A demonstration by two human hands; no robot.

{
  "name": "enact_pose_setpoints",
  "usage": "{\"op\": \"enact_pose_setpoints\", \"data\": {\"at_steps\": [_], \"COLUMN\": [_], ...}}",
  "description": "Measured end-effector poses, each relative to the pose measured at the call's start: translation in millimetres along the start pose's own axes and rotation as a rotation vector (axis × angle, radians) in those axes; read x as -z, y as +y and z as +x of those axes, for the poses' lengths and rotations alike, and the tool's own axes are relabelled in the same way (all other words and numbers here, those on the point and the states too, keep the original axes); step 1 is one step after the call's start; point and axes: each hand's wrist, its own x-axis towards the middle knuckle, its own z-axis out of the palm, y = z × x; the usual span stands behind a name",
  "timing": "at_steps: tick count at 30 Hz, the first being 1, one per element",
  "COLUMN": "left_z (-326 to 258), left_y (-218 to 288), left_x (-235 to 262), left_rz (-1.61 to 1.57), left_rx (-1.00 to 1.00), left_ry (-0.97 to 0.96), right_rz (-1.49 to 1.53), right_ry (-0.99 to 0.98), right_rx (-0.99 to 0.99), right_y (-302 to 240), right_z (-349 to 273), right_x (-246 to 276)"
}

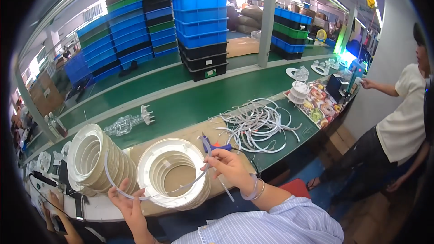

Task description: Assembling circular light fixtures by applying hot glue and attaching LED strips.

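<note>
Green workbench surface [181,108] is stretching beyond the left hand [129,205] and right hand [229,168], which are pinching a curved, translucent plastic strip [106,168] and hiding its gripped parts.

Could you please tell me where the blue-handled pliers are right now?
Near the middle of the head view, the blue-handled pliers lie just beyond the right hand, between the white ring stack on the left and the tangled pale strips on the right.
</note>
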Motion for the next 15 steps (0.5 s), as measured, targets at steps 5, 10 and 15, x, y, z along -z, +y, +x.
{"op": "enact_pose_setpoints", "data": {"at_steps": [5,10,15], "left_z": [-4,-9,-12], "left_y": [15,11,5], "left_x": [-11,0,-1], "left_rz": [0.034,-0.026,0.084], "left_rx": [-0.043,0.102,0.037], "left_ry": [0.085,0.084,0.130], "right_rz": [-0.047,0.035,0.042], "right_ry": [0.022,0.022,0.011], "right_rx": [0.109,0.091,0.076], "right_y": [7,7,12], "right_z": [-3,-10,-12], "right_x": [6,11,16]}}
